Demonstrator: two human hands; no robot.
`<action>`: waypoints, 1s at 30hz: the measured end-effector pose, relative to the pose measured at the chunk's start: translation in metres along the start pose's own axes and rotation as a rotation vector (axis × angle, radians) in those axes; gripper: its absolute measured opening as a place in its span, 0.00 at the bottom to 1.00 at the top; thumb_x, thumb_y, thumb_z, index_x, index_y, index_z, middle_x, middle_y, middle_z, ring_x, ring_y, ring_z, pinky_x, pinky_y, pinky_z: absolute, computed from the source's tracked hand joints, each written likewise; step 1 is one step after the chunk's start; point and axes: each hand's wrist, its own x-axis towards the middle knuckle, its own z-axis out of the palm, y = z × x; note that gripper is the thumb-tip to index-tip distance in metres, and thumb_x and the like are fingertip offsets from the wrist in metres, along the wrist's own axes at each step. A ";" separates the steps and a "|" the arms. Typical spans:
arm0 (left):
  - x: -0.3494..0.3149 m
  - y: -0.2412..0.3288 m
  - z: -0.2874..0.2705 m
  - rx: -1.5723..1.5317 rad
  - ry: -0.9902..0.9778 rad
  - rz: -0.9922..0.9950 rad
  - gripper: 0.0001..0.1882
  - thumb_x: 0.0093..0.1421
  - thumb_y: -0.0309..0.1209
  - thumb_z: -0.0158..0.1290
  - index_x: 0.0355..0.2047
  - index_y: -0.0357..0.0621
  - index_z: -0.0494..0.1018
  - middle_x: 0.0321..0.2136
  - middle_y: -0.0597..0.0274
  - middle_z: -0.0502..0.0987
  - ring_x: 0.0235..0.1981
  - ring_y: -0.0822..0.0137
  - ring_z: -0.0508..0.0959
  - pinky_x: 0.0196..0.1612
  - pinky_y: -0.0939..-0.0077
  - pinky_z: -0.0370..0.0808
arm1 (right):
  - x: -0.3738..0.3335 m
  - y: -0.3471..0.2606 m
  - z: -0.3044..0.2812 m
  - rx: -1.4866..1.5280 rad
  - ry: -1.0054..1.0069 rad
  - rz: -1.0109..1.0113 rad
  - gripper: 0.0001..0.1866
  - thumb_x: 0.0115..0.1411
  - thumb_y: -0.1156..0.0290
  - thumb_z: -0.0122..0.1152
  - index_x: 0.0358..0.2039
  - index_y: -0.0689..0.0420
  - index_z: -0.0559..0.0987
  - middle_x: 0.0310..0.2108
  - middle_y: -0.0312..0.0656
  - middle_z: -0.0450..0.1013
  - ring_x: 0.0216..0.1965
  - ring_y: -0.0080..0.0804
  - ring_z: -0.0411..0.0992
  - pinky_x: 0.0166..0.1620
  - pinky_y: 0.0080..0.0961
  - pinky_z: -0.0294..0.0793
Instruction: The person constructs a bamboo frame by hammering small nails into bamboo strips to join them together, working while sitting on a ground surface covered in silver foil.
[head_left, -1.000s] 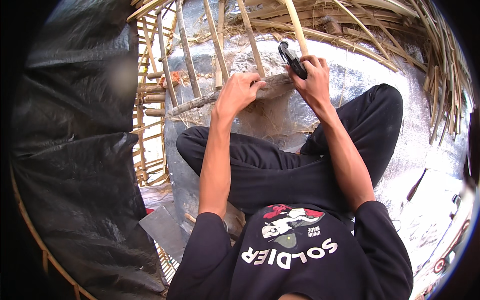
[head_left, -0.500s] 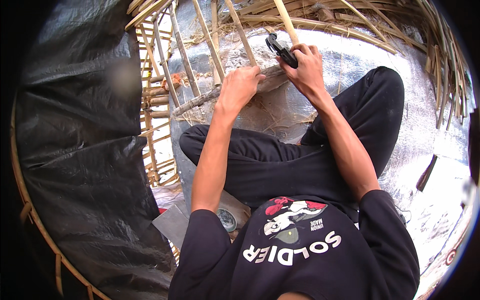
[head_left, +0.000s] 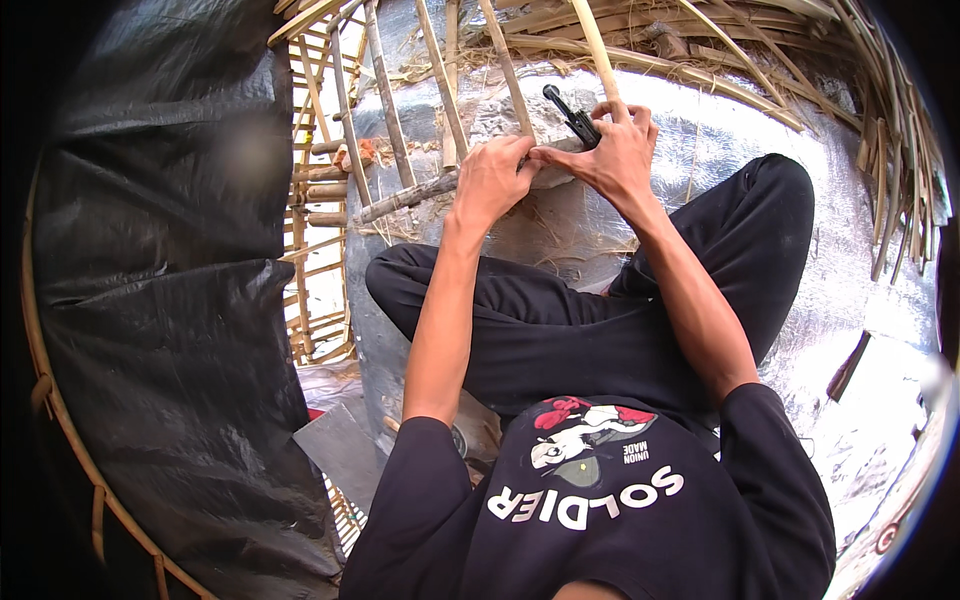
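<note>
My left hand (head_left: 492, 180) is closed over a rough wooden crossbar (head_left: 405, 198), where thin upright sticks meet it. A small dark spot shows between its thumb and fingertips, too small to name. In my right hand (head_left: 618, 155) is a black hand tool (head_left: 572, 116), perhaps pliers, its narrow end pointing away to the left; the fingers hide part of it. The right thumb stretches across to the left fingertips. Behind the right fingers, a pale bamboo pole (head_left: 597, 50) comes down to the hand, its lower end hidden.
Silvery sheeting (head_left: 700, 130) covers the ground around my crossed legs. Black plastic sheet (head_left: 160, 310) hangs at left beside a bamboo lattice (head_left: 318, 290). Split bamboo strips (head_left: 885, 160) lie at the far right. A grey flat panel (head_left: 335, 452) is near my left elbow.
My hands have come together, the right thumb now meeting the left fingertips. The black tool has turned in my right hand. The whole view has shifted slightly.
</note>
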 end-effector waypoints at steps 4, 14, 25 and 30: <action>-0.001 -0.005 -0.002 0.019 0.000 0.013 0.09 0.60 0.34 0.59 0.32 0.40 0.77 0.29 0.52 0.80 0.36 0.48 0.81 0.39 0.53 0.76 | 0.000 -0.003 0.002 -0.024 -0.021 -0.010 0.51 0.37 0.22 0.70 0.30 0.70 0.87 0.46 0.41 0.77 0.51 0.44 0.63 0.57 0.42 0.61; -0.017 -0.010 0.022 -0.219 0.223 -0.080 0.06 0.55 0.26 0.66 0.33 0.41 0.80 0.23 0.57 0.77 0.28 0.59 0.78 0.33 0.64 0.73 | 0.000 -0.003 -0.001 -0.011 -0.049 0.003 0.50 0.38 0.25 0.73 0.31 0.71 0.86 0.46 0.42 0.77 0.52 0.44 0.63 0.58 0.43 0.62; -0.018 -0.020 0.030 -0.231 0.392 0.010 0.10 0.51 0.27 0.70 0.24 0.40 0.78 0.24 0.60 0.78 0.30 0.57 0.77 0.36 0.63 0.72 | -0.008 -0.029 -0.051 0.228 -0.230 0.069 0.35 0.55 0.38 0.71 0.32 0.66 0.88 0.46 0.53 0.77 0.56 0.46 0.64 0.59 0.40 0.65; -0.019 -0.018 0.032 -0.272 0.397 -0.004 0.11 0.53 0.31 0.69 0.24 0.40 0.77 0.26 0.61 0.78 0.33 0.58 0.78 0.39 0.63 0.70 | -0.021 -0.051 -0.070 0.557 -0.800 0.574 0.25 0.63 0.51 0.69 0.25 0.63 0.77 0.18 0.31 0.67 0.21 0.22 0.63 0.27 0.28 0.64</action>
